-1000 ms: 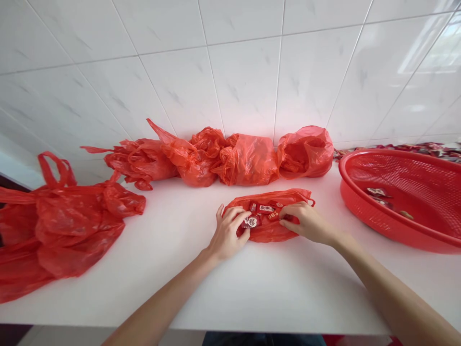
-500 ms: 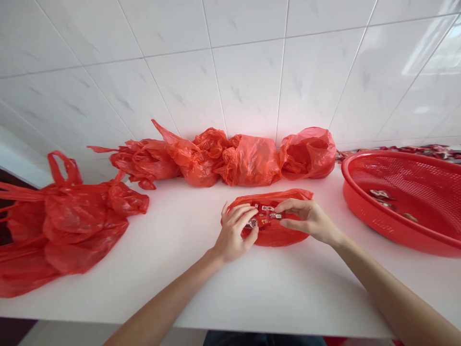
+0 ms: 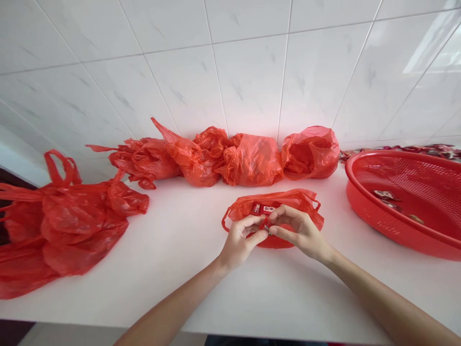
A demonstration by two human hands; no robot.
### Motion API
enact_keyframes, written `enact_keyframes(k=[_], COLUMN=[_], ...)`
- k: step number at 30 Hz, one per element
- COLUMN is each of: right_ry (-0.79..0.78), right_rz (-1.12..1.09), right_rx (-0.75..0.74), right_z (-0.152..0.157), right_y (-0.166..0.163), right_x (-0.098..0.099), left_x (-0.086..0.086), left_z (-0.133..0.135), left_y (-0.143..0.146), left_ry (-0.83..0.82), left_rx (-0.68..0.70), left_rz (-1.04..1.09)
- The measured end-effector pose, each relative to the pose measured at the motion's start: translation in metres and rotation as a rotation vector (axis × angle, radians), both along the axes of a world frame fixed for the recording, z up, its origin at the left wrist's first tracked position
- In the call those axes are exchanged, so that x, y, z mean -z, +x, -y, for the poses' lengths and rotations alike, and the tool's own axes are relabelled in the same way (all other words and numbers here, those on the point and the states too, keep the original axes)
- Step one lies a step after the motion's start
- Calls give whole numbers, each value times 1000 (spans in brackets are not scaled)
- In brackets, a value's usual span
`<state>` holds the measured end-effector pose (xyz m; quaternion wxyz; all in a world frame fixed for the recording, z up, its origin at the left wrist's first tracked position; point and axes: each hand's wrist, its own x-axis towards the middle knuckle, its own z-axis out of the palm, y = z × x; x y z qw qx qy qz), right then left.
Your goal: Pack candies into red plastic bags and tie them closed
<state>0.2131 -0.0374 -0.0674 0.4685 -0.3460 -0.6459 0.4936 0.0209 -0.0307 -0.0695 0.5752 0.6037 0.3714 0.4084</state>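
A red plastic bag lies spread open on the white table, with several small red printed packets inside it. Over the bag, a small red wrapped candy is pinched between the fingertips of both hands. My left hand grips its left side with thumb and fingers closed. From the right, my right hand pinches the same piece between thumb and forefinger. Fingers hide much of the candy and part of the bag's contents.
Several bunched red plastic bags line the tiled wall. More red bags sit at the left. On the right, a red perforated basket holds a few small wrapped pieces. Colourful wrapped pieces lie behind it.
Both hands have come together over the bag, and the small wrapped candy is now held between them. Earlier they were apart, touching packets inside the bag.
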Motion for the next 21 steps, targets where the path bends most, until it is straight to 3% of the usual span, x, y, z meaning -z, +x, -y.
enact_keyframes(k=[14, 21], right_ry=[68, -47], right_rz=[160, -26], right_rx=[14, 40], right_z=[7, 6], right_y=[-8, -11], right_x=[3, 3], left_x=[7, 11], left_z=[0, -2], left_y=[0, -3], left_ry=[139, 162], left_rx=[-58, -141], left_rz=[-106, -99])
